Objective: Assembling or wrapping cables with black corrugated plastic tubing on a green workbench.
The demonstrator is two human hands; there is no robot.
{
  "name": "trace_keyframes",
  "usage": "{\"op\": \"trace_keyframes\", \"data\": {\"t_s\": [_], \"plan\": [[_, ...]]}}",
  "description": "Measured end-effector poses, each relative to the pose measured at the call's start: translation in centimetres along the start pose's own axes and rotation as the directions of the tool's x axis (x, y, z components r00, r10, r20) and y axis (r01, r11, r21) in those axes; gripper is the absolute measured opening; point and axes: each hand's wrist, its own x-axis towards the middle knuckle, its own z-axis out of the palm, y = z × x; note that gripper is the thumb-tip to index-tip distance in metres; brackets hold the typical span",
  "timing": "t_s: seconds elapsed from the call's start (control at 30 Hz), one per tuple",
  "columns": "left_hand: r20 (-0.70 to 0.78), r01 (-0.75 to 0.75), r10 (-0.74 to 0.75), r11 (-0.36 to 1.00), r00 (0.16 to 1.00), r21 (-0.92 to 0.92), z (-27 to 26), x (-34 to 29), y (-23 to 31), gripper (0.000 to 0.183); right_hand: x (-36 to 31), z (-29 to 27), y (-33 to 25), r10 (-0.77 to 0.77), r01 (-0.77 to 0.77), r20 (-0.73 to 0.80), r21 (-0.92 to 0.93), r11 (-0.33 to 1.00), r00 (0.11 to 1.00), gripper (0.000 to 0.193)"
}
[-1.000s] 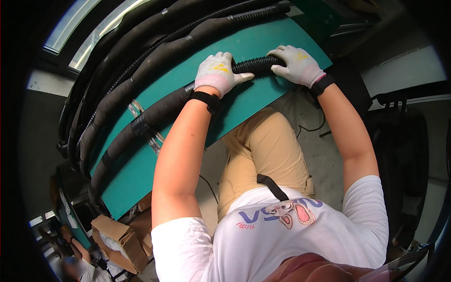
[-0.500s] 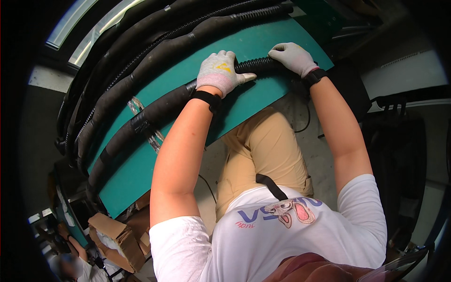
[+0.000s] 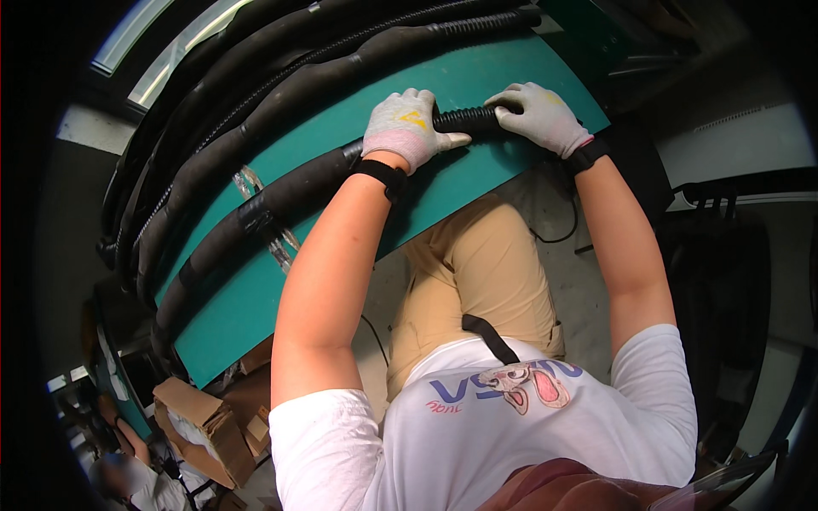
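A long black hose (image 3: 298, 183) lies curved along the near side of the green tabletop. Its left stretch is wrapped in dark covering, and its bare right part (image 3: 465, 120) is ribbed. My left hand (image 3: 407, 128), in a white knit glove, is closed over the hose where the ribbed part starts, its thumb stretched to the right. Gloved as well, my right hand (image 3: 537, 119) curls its fingers around the ribbed part near the table's right end. The hose's far right end is mostly hidden behind that hand.
More black hoses (image 3: 256, 119) run in a bundle along the table's far side. Silvery strips (image 3: 279, 251) lie under the hose on the green table (image 3: 477, 183). An opened cardboard box (image 3: 204, 430) stands at lower left, with another person (image 3: 128, 477) beyond it.
My right hand has come down slightly and turned, its fingers now curled around the ribbed hose. My left hand keeps its hold, and the view has shifted a little.
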Motion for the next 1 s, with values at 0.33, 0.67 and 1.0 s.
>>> {"op": "trace_keyframes", "data": {"t_s": [0.33,0.67,1.0], "plan": [[-0.023,-0.001,0.001,1.0,1.0,-0.008,0.2,0.0,0.0,0.081,-1.2,0.6,-1.7,-0.125,0.089,-0.092,-0.328,0.941,0.988,0.045],[-0.03,0.001,-0.001,1.0,1.0,-0.004,0.4,0.0,0.0,0.081,-1.1,1.6,-0.6,-0.19,0.138,-0.192,-0.257,0.957,0.963,0.043],[-0.045,-0.002,0.0,0.999,0.999,-0.044,0.3,-0.1,0.1,0.077,0.5,2.3,0.4,-0.125,0.075,-0.18,-0.262,0.962,0.976,0.037]]}}
